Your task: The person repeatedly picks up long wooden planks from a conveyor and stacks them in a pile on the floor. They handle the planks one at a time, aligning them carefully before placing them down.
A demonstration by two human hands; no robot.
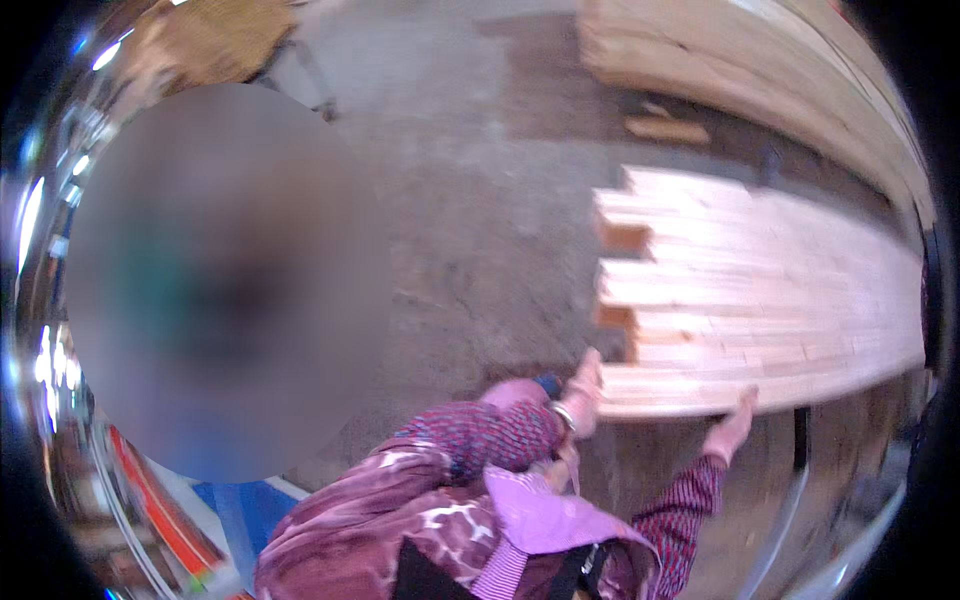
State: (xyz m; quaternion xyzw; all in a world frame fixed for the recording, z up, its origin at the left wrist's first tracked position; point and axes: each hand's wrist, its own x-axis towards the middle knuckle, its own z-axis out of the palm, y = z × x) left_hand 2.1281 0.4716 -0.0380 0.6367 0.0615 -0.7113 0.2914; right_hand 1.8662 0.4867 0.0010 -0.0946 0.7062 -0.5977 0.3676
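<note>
A stack of pale wooden boards [760,300] lies to my right, its left ends staggered in steps and notches. My left hand [584,392] is against the left end of the nearest board, at the stack's corner, fingers stretched out and pressed along the end. On the stack's near long side rests my right hand [733,430], with its fingers extended along the edge. Neither hand appears wrapped round a board. Motion blur softens the fingers of both hands.
Thick timber [720,60] lies beyond the stack, with a loose wood offcut [667,129] on the concrete floor [470,220] before it. A large blurred round patch hides the left side. A red rail [160,500] and a blue surface [250,510] stand at lower left.
</note>
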